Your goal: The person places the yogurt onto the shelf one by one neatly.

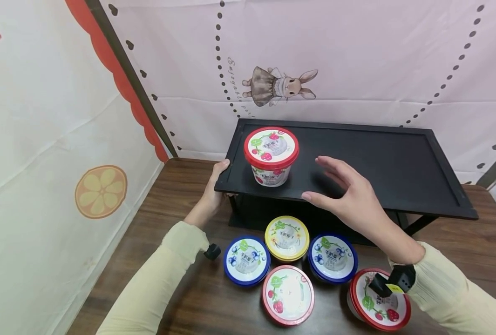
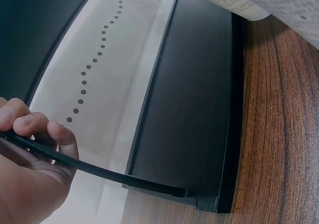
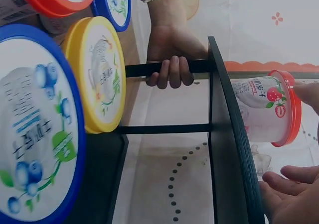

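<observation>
My left hand [image 1: 210,194] grips the left end of a two-tier black shelf [image 1: 365,158]. In the right wrist view its fingers [image 3: 174,72] curl round the shelf's thin black post [image 3: 137,70]. On the upper board, near the left end, a lidded tub [image 1: 271,156] with a red rim and strawberry pictures stands upright. My right hand [image 1: 356,200] hovers over the board to the right of that tub, thumb and fingers spread, holding nothing. From the right wrist, the thumb [image 3: 306,92] overlaps the red lid's edge.
On the wooden table [image 1: 180,186] before the shelf stand a yellow-lidded tub [image 1: 287,238], two blue-lidded tubs [image 1: 247,260] [image 1: 333,258] and two red-lidded tubs [image 1: 288,295] [image 1: 382,302]. The rightmost one sits under my right wrist. A printed cloth [image 1: 356,56] hangs behind the shelf.
</observation>
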Tool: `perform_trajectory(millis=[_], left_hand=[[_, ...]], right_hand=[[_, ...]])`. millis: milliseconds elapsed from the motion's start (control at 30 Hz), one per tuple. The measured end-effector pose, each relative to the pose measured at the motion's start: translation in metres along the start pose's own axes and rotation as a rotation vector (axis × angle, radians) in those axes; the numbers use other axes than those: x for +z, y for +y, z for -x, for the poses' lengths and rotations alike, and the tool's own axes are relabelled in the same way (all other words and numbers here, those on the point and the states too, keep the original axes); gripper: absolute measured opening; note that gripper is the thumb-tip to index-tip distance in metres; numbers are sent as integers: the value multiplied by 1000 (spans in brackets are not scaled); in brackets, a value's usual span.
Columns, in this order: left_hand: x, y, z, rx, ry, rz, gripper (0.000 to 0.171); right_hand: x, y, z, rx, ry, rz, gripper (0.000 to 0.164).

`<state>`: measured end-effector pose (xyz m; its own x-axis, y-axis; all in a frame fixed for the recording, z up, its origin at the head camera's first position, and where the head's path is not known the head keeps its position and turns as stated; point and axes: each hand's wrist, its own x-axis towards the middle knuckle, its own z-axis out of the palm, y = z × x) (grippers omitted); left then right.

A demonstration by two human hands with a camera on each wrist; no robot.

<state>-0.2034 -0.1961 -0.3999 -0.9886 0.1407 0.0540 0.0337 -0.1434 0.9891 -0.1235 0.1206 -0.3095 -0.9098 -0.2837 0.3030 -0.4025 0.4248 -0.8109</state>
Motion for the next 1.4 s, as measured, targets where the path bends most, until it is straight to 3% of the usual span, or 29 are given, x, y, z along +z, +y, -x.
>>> perform_trajectory(millis=[367,633,1133,1400], left_hand=[[0,1,0,15,-8,2,47],[2,1,0,6,-9,27,49],[2,3,0,13,-2,24,50],[1,1,-1,19,2,39,47]], right_hand=[[-9,6,14,-95,-9,-63,68],[-16,8,29,-174,-117,-231,60],[-30,24,45,-190,-261,-285,63],[-34,41,50,-391,-326,-339,75]])
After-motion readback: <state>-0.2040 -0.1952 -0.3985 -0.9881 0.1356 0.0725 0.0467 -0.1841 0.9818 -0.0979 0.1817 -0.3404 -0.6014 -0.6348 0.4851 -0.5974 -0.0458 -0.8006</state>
